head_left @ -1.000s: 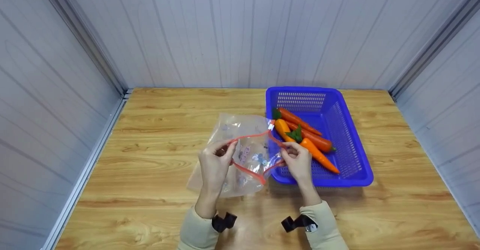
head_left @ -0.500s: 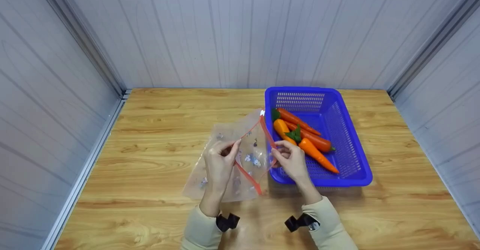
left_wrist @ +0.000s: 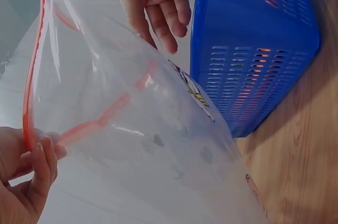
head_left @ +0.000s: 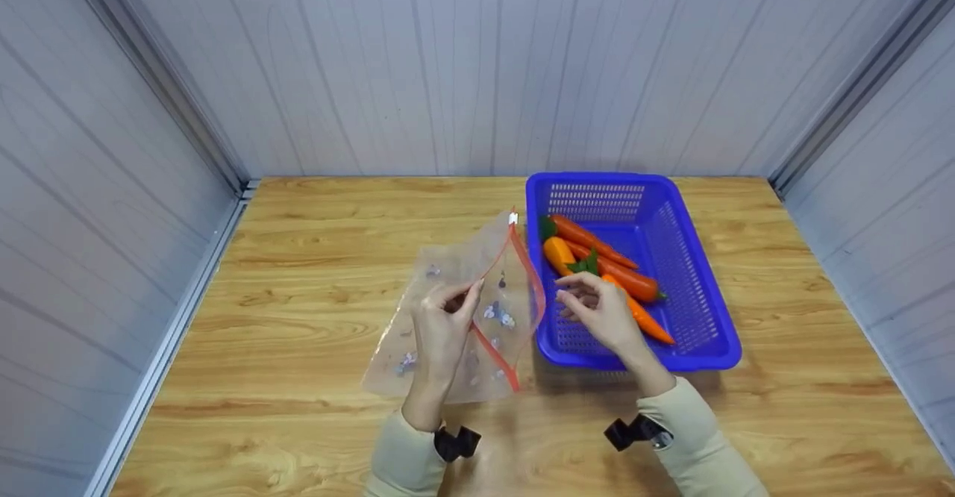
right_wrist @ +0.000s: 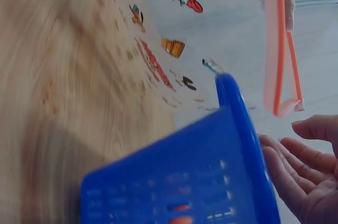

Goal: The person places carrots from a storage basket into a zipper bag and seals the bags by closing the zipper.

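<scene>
A clear zip bag (head_left: 456, 262) with cartoon prints and a red zip edge lies tilted left of the basket, its mouth spread apart. My left hand (head_left: 440, 333) pinches the near side of that red edge; in the left wrist view the thumb and fingers (left_wrist: 42, 174) meet on it. My right hand (head_left: 603, 310) is off the bag, with fingers loosely bent and holding nothing, above the left part of the blue basket (head_left: 700, 258). Beneath and beyond it lie several orange carrots (head_left: 634, 282), one partly hidden by the hand. The right wrist view shows the empty palm (right_wrist: 311, 187) beside the basket rim.
The basket stands on a wood-grain table (head_left: 298, 295), its left wall close beside the bag mouth. A white slider (head_left: 512, 219) sits at the bag's far corner. Pale panel walls (head_left: 485, 72) enclose the table at the back and both sides.
My right hand has let go of the bag's red edge and moved right, over the basket. The bag has turned, its far corner shifting left and back. My left hand keeps its pinch.
</scene>
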The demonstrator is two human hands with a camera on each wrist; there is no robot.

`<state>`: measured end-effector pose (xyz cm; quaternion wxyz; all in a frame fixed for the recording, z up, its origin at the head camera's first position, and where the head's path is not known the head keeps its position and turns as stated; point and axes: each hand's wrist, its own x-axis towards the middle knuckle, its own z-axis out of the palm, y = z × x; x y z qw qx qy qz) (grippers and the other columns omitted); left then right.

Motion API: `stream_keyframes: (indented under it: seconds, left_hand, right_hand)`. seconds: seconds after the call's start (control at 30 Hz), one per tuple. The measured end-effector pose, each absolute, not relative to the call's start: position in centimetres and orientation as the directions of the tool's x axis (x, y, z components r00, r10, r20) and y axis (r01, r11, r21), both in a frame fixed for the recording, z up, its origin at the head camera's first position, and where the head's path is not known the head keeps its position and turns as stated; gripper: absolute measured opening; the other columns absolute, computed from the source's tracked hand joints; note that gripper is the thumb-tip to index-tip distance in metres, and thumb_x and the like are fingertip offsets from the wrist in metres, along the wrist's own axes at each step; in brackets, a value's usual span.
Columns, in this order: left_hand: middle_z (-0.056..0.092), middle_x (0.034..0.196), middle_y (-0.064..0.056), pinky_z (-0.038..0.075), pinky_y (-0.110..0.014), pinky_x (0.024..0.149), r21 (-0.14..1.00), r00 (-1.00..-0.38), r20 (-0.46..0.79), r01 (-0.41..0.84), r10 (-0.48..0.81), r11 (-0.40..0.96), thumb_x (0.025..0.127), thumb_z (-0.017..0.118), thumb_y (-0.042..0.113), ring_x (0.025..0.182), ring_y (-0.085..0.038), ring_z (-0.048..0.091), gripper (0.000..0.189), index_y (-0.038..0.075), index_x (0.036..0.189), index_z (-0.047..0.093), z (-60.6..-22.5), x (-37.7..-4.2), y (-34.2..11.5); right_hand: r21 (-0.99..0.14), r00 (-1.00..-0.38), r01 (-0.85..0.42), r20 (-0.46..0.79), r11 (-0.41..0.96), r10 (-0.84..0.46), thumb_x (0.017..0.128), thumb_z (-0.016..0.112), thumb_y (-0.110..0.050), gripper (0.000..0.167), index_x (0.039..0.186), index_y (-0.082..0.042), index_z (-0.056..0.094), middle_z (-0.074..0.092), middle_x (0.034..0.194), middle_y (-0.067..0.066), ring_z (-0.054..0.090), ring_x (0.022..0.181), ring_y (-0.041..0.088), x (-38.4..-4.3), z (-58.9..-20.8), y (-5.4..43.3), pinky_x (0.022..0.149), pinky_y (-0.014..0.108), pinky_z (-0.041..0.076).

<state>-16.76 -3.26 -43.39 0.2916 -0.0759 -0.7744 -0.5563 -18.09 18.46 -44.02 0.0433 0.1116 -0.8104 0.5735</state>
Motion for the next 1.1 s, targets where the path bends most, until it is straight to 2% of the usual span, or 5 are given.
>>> stream_keyframes:
  seconds: [0.13, 0.3, 0.7, 0.9, 1.1]
  left_hand:
    - [0.057, 0.059, 0.001, 0.040, -0.019, 0.043, 0.815, -0.817, 0.539, 0.444, -0.206, 0.372, 0.079, 0.067, 0.010, 0.049, -0.006, 0.048, 0.011, 0.003, 0.072, 0.071, -43.4, -16.7, -3.1]
    - [0.056, 0.058, 0.001, 0.040, -0.019, 0.042, 0.808, -0.812, 0.547, 0.450, -0.202, 0.380, 0.079, 0.067, 0.011, 0.049, -0.006, 0.047, 0.012, 0.003, 0.071, 0.071, -43.4, -16.7, -3.0]
    - [0.060, 0.060, -0.002, 0.040, -0.016, 0.045, 0.784, -0.793, 0.578, 0.474, -0.193, 0.402, 0.078, 0.068, 0.010, 0.050, -0.010, 0.051, 0.010, 0.003, 0.072, 0.071, -43.6, -16.8, -3.0]
    - [0.060, 0.060, -0.001, 0.041, -0.018, 0.045, 0.774, -0.787, 0.587, 0.476, -0.189, 0.418, 0.078, 0.068, 0.010, 0.050, -0.008, 0.050, 0.010, 0.003, 0.071, 0.071, -43.6, -16.8, -3.0]
    - [0.059, 0.059, 0.000, 0.041, -0.018, 0.044, 0.768, -0.784, 0.593, 0.486, -0.180, 0.417, 0.078, 0.068, 0.010, 0.049, -0.006, 0.049, 0.010, 0.004, 0.070, 0.071, -43.7, -16.8, -3.0]
  right_hand:
    - [-0.841, -0.950, -0.311, 0.285, 0.442, -0.126, 0.081, 0.063, -0.003, 0.015, 0.095, 0.002, 0.064, 0.065, 0.081, 0.009, 0.062, 0.065, 0.025, -18.7, -44.5, 20.0, 0.057, 0.025, 0.050]
    - [-0.764, -0.946, -0.312, 0.305, 0.565, -0.110, 0.077, 0.067, -0.004, 0.016, 0.093, -0.001, 0.065, 0.065, 0.083, 0.006, 0.061, 0.073, 0.017, -19.0, -44.8, 22.0, 0.062, 0.027, 0.050]
    - [-0.770, -0.978, -0.209, 0.178, 0.603, -0.111, 0.076, 0.070, -0.008, 0.032, 0.103, 0.005, 0.060, 0.061, 0.100, 0.021, 0.057, 0.089, 0.036, -20.0, -47.0, 26.6, 0.076, 0.049, 0.045]
    - [-0.782, -0.992, -0.119, 0.067, 0.612, -0.107, 0.075, 0.072, -0.018, 0.045, 0.110, 0.005, 0.057, 0.057, 0.108, 0.023, 0.054, 0.097, 0.036, -20.7, -47.5, 27.9, 0.085, 0.047, 0.041]
    - [-0.812, -0.995, -0.027, -0.031, 0.582, -0.090, 0.074, 0.073, -0.022, 0.052, 0.112, 0.009, 0.054, 0.054, 0.111, 0.026, 0.051, 0.102, 0.037, -21.4, -48.0, 28.8, 0.087, 0.044, 0.039]
